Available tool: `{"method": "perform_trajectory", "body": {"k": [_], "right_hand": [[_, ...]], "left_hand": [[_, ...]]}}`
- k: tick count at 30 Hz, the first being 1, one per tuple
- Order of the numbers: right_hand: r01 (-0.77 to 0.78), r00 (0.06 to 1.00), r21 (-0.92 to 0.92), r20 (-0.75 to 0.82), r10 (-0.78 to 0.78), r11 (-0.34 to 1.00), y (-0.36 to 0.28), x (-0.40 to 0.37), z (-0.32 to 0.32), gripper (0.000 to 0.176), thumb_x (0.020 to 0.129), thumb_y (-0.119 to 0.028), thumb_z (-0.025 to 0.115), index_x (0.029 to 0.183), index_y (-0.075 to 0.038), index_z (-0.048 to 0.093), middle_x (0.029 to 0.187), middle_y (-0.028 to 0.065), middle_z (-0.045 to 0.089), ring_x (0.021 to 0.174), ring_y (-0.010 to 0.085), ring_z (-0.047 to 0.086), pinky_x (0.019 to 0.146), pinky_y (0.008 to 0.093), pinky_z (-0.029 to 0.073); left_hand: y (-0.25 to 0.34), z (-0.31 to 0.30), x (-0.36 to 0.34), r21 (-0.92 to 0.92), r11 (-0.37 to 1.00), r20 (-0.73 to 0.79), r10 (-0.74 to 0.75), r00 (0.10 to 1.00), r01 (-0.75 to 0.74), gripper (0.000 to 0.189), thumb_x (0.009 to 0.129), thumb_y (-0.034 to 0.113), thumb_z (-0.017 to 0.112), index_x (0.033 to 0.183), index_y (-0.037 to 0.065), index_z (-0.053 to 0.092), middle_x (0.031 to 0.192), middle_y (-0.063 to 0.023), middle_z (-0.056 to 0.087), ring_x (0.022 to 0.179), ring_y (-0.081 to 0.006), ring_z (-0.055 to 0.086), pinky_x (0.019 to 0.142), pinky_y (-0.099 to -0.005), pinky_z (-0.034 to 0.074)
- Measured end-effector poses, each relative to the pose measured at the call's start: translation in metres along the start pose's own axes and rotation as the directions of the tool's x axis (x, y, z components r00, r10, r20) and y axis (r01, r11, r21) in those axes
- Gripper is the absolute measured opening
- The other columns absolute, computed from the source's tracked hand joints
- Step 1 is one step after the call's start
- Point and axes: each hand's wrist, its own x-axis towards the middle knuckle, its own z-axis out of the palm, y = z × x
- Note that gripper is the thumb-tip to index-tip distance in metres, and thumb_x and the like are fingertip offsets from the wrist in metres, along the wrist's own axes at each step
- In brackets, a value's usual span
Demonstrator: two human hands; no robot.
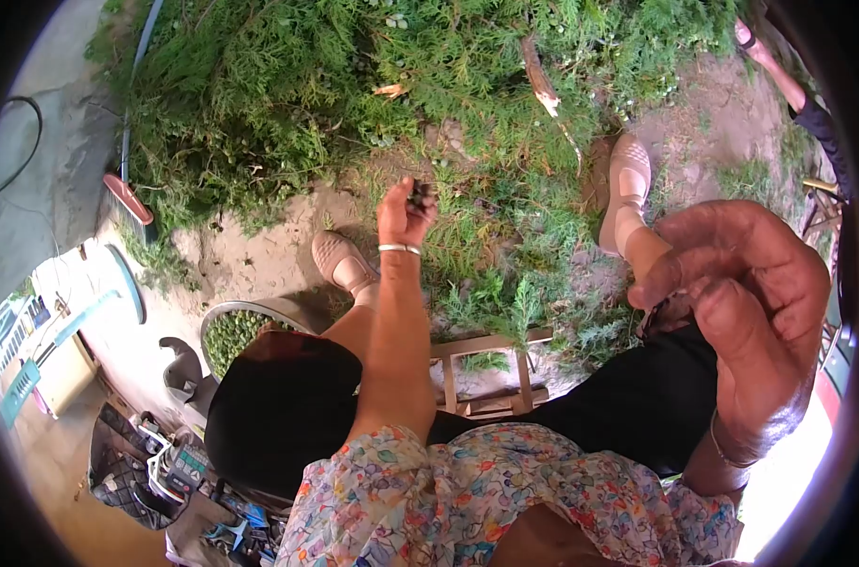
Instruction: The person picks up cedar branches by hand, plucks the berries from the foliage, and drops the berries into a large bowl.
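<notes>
My left hand [407,210], with a white bracelet at the wrist, is raised over the ground in front of me, its fingers curled around something small and dark. At the right, close to the camera, my right hand [746,283] has its thumb and fingers pinched together. A small dark thing shows at its fingertips, too small to name. Beyond both hands lie cut green branches [287,104] with scale-like leaves. A round metal bowl [205,331] of small green cones or berries stands by my left knee.
A broom [129,200] with a long handle lies at the left. A wooden stool frame [491,345] is below me. A bare stick [540,80] lies among the branches. Crates of odds and ends [155,463] stand lower left. Another person's arm [779,71] shows at upper right.
</notes>
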Motion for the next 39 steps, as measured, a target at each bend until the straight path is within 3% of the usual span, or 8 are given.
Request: {"method": "perform_trajectory", "body": {"k": [5,8,20,25,28,32,36,39], "right_hand": [[0.053,0.999,0.007,0.007,-0.053,0.999,0.008,0.002,-0.002,0.052,0.078,-0.034,0.065,0.100,0.012,0.051,0.069,0.0124,0.062,0.064,0.0168,0.062,0.060,0.0247,0.049],[0.016,1.000,0.013,0.007,-0.016,1.000,0.008,0.005,-0.001,0.054,0.076,-0.035,0.068,0.100,0.012,0.051,0.071,0.0121,0.062,0.064,0.0175,0.062,0.060,0.0253,0.050],[-0.111,0.992,-0.065,0.061,0.115,0.992,0.000,0.009,-0.008,0.062,0.072,-0.043,0.073,0.097,0.010,0.052,0.075,0.0115,0.061,0.062,0.0193,0.064,0.057,0.0272,0.051],[-0.099,0.995,-0.022,0.015,0.100,0.995,-0.002,0.007,0.001,0.062,0.072,-0.045,0.072,0.095,0.010,0.053,0.072,0.0106,0.060,0.062,0.0195,0.064,0.058,0.0276,0.051],[-0.067,0.997,-0.031,0.031,0.068,0.997,-0.001,0.008,0.000,0.061,0.073,-0.045,0.071,0.095,0.010,0.053,0.071,0.0100,0.060,0.062,0.0196,0.064,0.058,0.0281,0.051],[-0.086,0.996,0.036,-0.009,0.087,0.996,-0.005,0.007,0.004,0.057,0.076,-0.043,0.067,0.095,0.009,0.054,0.067,0.0095,0.059,0.061,0.0179,0.063,0.058,0.0262,0.050],[-0.065,0.998,-0.016,0.005,0.065,0.998,-0.005,0.005,0.008,0.055,0.077,-0.042,0.066,0.096,0.008,0.054,0.065,0.0094,0.059,0.060,0.0155,0.061,0.057,0.0230,0.047],[-0.036,0.999,-0.026,-0.010,0.036,0.999,-0.003,0.003,0.011,0.052,0.078,-0.040,0.064,0.097,0.007,0.054,0.065,0.0102,0.060,0.060,0.0135,0.059,0.056,0.0208,0.045]], "left_hand": [[0.034,-0.005,0.055,0.773,0.495,-0.133,0.738,0.662,-0.396,0.021,0.068,0.003,0.070,0.088,0.000,0.063,0.072,-0.0104,0.062,0.063,-0.0210,0.058,0.058,-0.0394,0.047],[0.047,0.011,0.071,0.991,0.026,0.029,0.914,0.405,-0.131,0.031,0.065,0.006,0.074,0.092,-0.004,0.062,0.078,-0.0113,0.065,0.067,-0.0215,0.060,0.063,-0.0350,0.048],[0.049,0.025,0.098,0.870,-0.407,0.202,0.808,0.554,0.277,0.021,0.065,0.012,0.063,0.082,0.002,0.054,0.077,-0.0205,0.061,0.081,-0.0389,0.058,0.075,-0.0428,0.045],[0.053,0.037,0.084,0.950,-0.257,0.144,0.865,0.481,0.176,0.013,0.064,0.012,0.062,0.070,0.000,0.061,0.078,-0.0206,0.064,0.077,-0.0412,0.059,0.073,-0.0424,0.047],[0.063,0.054,0.075,0.892,0.451,-0.279,0.599,0.751,-0.028,0.013,0.070,0.008,0.059,0.063,-0.003,0.059,0.061,-0.0142,0.060,0.064,-0.0268,0.061,0.054,-0.0386,0.048],[0.061,0.053,0.037,0.392,0.895,-0.229,0.318,0.920,-0.211,0.008,0.076,0.003,0.049,0.071,-0.001,0.055,0.062,-0.0083,0.051,0.052,-0.0172,0.050,0.039,-0.0283,0.038],[0.026,0.013,0.004,-0.017,1.000,0.124,0.011,0.992,-0.009,0.014,0.079,0.018,0.054,0.081,0.005,0.060,0.075,-0.0130,0.055,0.052,-0.0194,0.048,0.043,-0.0290,0.041],[-0.006,0.018,-0.007,-0.162,0.979,-0.026,0.122,0.992,-0.124,0.015,0.081,0.020,0.058,0.082,0.006,0.061,0.079,-0.0144,0.059,0.056,-0.0210,0.053,0.042,-0.0289,0.041]]}}
